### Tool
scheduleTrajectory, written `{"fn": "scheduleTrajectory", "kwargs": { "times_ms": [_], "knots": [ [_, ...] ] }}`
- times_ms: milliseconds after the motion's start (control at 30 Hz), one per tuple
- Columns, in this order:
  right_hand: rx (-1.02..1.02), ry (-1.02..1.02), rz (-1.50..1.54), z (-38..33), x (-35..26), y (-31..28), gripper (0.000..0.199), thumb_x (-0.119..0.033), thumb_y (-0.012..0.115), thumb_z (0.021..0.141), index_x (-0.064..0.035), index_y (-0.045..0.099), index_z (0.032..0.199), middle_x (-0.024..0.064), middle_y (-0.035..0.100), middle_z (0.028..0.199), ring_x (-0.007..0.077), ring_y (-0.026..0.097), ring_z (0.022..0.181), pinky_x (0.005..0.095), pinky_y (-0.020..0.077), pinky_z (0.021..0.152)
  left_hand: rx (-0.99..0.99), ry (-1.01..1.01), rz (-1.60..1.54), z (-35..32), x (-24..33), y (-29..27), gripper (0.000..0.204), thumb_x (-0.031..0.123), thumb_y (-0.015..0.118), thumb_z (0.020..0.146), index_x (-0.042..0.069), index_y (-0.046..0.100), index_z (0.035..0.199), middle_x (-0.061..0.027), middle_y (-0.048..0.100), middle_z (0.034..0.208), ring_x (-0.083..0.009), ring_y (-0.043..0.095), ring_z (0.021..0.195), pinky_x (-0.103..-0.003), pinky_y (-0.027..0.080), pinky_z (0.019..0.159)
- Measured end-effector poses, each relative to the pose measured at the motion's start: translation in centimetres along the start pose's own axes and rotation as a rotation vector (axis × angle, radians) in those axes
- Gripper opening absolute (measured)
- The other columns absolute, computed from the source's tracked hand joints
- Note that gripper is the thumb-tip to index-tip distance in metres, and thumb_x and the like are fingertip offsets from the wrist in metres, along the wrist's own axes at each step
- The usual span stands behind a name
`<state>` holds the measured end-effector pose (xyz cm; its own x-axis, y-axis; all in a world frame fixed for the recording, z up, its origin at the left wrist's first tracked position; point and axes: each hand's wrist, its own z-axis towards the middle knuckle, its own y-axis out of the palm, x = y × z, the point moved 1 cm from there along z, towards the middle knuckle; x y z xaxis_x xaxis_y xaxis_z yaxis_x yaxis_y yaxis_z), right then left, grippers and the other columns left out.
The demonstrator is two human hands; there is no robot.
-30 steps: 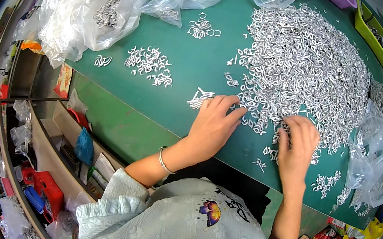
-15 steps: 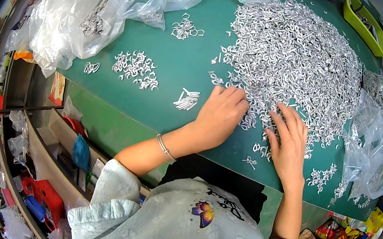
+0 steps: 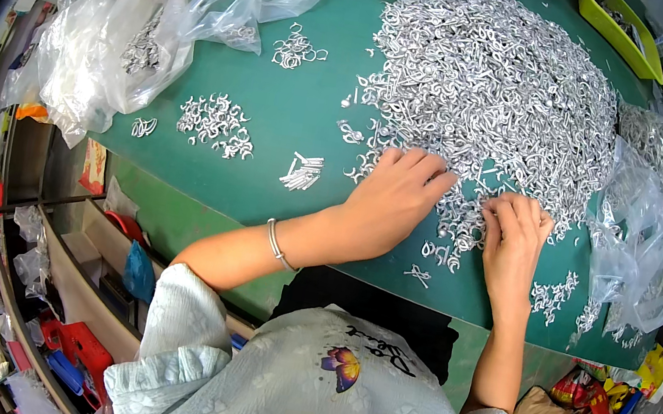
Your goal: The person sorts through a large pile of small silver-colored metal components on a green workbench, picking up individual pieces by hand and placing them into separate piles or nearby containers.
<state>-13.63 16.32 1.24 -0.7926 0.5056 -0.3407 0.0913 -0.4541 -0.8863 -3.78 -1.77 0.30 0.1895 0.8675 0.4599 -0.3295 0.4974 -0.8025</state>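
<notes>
Bench (image 3: 295, 107): passage afforded between ring cluster (image 3: 297, 49) and rod bundle (image 3: 302, 173); barred on the right by metal heap (image 3: 494, 94); upper left obstructed by plastic bags (image 3: 94, 47).

A large heap of small silver-coloured metal pieces (image 3: 495, 86), many of them curved, lies loosely mixed on the green counter (image 3: 295, 107), thinner at its near edge.
</notes>
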Motion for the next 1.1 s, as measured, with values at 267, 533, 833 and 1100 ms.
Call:
{"fn": "scheduleTrajectory", "kwargs": {
  "times_ms": [267,533,833,1100],
  "knots": [
    [0.054,0.065,0.133,-0.5,-0.3,-1.2,0.006,0.001,0.068,0.083,-0.0027,0.065,0.088,0.0084,0.064,0.082,0.0262,0.058,0.078,0.0356,0.0390,0.075,-0.158,-0.064,0.172,3.9,-1.6,1.3,0.023,0.009,0.069,0.084,0.006,0.062,0.106,-0.0056,0.060,0.102,-0.0256,0.056,0.097,-0.038,0.038,0.083],
    [-0.094,0.023,0.425,-5.8,-3.2,-1.1,0.019,0.002,0.074,0.075,-0.0022,0.070,0.093,0.0072,0.066,0.085,0.0256,0.058,0.078,0.0366,0.0420,0.069,-0.147,-0.058,-0.192,-1.1,2.0,-1.2,0.025,0.006,0.070,0.082,0.003,0.061,0.105,-0.0114,0.059,0.106,-0.0293,0.056,0.103,-0.041,0.042,0.084],
    [-0.053,0.100,0.450,-6.8,-2.9,-1.0,0.022,0.001,0.074,0.073,-0.0029,0.070,0.095,0.0073,0.064,0.098,0.0270,0.059,0.088,0.0376,0.0454,0.076,-0.194,-0.041,-0.282,-7.1,5.9,0.9,0.043,0.011,0.075,0.079,0.001,0.061,0.118,-0.0133,0.054,0.118,-0.0321,0.053,0.107,-0.041,0.043,0.086],
    [-0.103,-0.147,0.227,-3.4,-1.4,0.4,0.023,-0.004,0.072,0.077,-0.0063,0.069,0.100,0.0069,0.062,0.123,0.0289,0.055,0.114,0.0452,0.0373,0.094,-0.177,-0.014,-0.359,-7.4,5.4,1.8,0.039,0.012,0.077,0.077,0.005,0.065,0.113,-0.0115,0.056,0.116,-0.0314,0.053,0.107,-0.041,0.044,0.086]
  ]
}}
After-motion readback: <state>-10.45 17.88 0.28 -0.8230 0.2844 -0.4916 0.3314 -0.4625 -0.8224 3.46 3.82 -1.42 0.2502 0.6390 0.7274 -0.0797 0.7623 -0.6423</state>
